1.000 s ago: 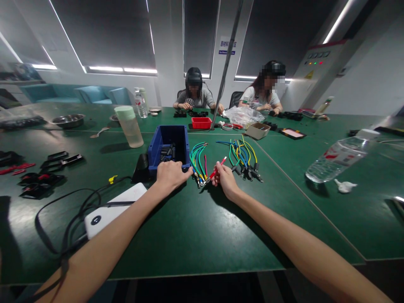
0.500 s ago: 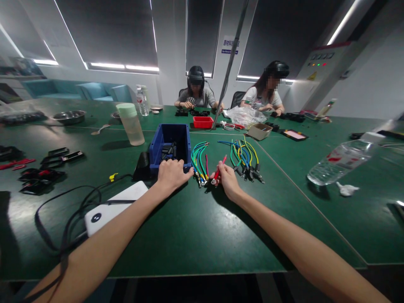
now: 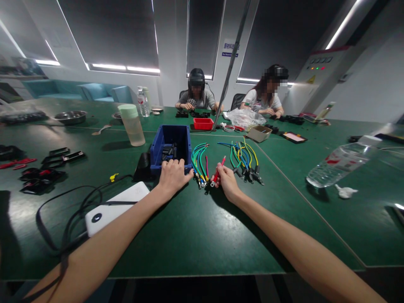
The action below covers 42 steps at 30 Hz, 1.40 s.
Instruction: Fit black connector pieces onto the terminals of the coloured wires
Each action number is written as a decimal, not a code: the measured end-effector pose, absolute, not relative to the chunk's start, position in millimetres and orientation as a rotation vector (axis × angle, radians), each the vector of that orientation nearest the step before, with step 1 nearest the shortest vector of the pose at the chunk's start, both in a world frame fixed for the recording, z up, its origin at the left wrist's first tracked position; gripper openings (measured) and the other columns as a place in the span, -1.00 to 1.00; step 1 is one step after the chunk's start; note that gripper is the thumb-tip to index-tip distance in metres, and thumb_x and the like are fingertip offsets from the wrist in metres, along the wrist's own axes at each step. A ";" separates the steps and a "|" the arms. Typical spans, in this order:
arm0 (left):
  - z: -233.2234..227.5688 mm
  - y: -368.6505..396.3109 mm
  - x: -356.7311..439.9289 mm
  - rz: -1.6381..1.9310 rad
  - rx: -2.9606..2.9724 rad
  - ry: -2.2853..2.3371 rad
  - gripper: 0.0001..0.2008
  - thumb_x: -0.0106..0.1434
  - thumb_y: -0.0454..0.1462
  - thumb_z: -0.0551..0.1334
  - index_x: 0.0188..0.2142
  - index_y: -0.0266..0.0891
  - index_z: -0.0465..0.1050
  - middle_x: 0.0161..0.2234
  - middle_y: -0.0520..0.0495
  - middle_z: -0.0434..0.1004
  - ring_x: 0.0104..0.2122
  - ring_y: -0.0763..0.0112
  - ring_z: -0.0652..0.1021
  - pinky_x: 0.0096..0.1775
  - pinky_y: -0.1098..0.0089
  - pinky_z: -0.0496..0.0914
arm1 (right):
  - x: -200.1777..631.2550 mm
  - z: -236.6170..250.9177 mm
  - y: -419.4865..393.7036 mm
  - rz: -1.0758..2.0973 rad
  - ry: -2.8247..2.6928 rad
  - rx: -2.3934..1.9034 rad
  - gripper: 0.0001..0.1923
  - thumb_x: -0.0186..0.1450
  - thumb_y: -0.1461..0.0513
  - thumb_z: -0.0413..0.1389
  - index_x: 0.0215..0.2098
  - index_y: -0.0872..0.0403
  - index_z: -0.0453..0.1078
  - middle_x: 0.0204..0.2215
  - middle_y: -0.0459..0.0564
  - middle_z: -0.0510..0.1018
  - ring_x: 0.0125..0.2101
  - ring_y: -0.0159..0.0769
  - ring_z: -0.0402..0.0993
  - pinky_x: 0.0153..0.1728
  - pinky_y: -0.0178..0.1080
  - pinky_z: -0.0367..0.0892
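On the green table (image 3: 195, 227), a red wire (image 3: 218, 171) was pinched in the right hand (image 3: 227, 182), while the left hand (image 3: 172, 175) was laid, fingers loose, on the blue box (image 3: 170, 141).

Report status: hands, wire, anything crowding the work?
Left hand on near rim of blue bin, holding nothing visible. Right hand pinching red wire. Wire bundles on both sides: left bundle, right bundle.

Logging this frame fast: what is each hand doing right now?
Left hand: open, fingers over the near rim of the blue bin, holding nothing visible.
Right hand: closed, pinching a red wire.
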<state>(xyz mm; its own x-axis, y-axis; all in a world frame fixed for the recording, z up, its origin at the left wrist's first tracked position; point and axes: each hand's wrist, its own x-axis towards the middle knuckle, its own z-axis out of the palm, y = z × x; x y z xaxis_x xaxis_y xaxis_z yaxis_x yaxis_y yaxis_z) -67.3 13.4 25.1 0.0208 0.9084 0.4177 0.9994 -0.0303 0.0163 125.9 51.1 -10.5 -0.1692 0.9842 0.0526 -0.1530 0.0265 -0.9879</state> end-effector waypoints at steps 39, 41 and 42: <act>8.5 -2.1 -60.8 -1.476 -2.213 -1.544 -0.81 0.33 -0.26 0.07 -0.14 -0.22 0.41 -0.26 -0.09 0.52 -0.24 0.37 0.52 -0.15 0.33 0.40 | 125.4 -3.9 46.0 1.344 -1.254 -0.986 -0.56 0.17 -0.14 0.04 -0.50 0.04 0.18 -0.70 -0.13 0.42 -0.78 -0.48 0.20 -0.76 -0.38 0.08; 6.2 -6.8 -54.0 -1.475 -2.325 -1.490 -0.81 0.33 -0.26 0.08 -0.13 -0.21 0.41 -0.24 -0.08 0.53 -0.23 0.36 0.53 -0.14 0.32 0.41 | 125.9 -5.1 46.4 1.325 -1.259 -0.987 -0.56 0.17 -0.14 0.03 -0.50 0.05 0.19 -0.68 -0.13 0.43 -0.78 -0.47 0.21 -0.75 -0.38 0.09; 4.6 -8.2 -51.2 -1.475 -2.380 -1.466 -0.81 0.32 -0.26 0.08 -0.13 -0.22 0.41 -0.24 -0.09 0.54 -0.22 0.36 0.53 -0.13 0.31 0.42 | 126.2 -5.9 46.7 1.317 -1.258 -0.986 -0.57 0.18 -0.14 0.03 -0.49 0.05 0.20 -0.68 -0.13 0.44 -0.78 -0.47 0.21 -0.75 -0.38 0.10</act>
<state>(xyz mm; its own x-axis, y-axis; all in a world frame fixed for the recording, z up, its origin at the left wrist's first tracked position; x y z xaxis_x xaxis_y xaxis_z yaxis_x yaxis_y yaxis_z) -51.2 -8.2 4.6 0.1341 0.7077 0.6937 0.6894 -0.5695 0.4477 126.2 46.7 -5.9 -0.1441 0.9859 0.0849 -0.1301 0.0662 -0.9893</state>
